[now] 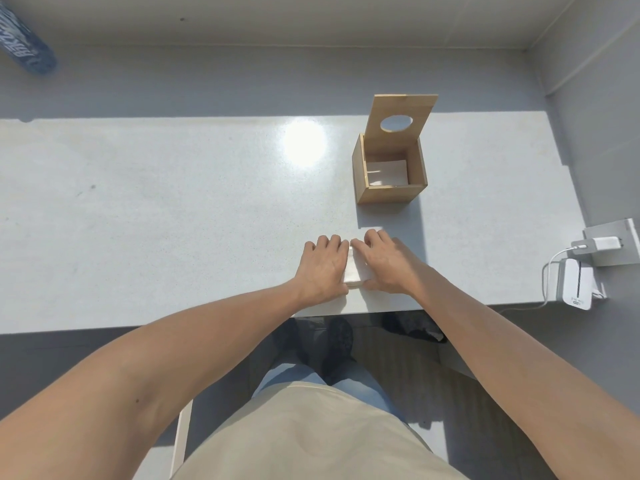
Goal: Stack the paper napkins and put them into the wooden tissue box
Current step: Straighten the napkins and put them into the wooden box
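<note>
A: Both at the near edge of the table (173,202). Left hand (323,268) and right hand (388,268) pressed flat from either side on the small white pile of paper napkins (355,275), fingers (332,242) stretched forward and spread, thumbs tucked at the near corner. Not pinching, not lifting yet; more like squaring the edges.

B: So, mid-stacking?

A: Looks that way. Pile gathered and resting on the table, well short of the wooden tissue box (389,174), which stands further back and to the right, lid (403,117) swung up and open.

B: Anything inside already?

A: Something white and flat on the bottom of the box (probably napkins, though hard to say how many). Part done, then, by the look of it. Left to do: lift this pile, carry across, drop in, and perhaps close the lid.

B: Counts?

A: One box, one lid with one round hole. One pile under the hands; number of sheets impossible to tell, mostly covered. No loose napkins anywhere else on the table. Two hands, both bare.

B: And off to the sides?

A: One white charger (576,284) with a cable at the far right edge, one dark blue printed cylinder (27,46) at the top left corner. Nothing else near the work.
</note>
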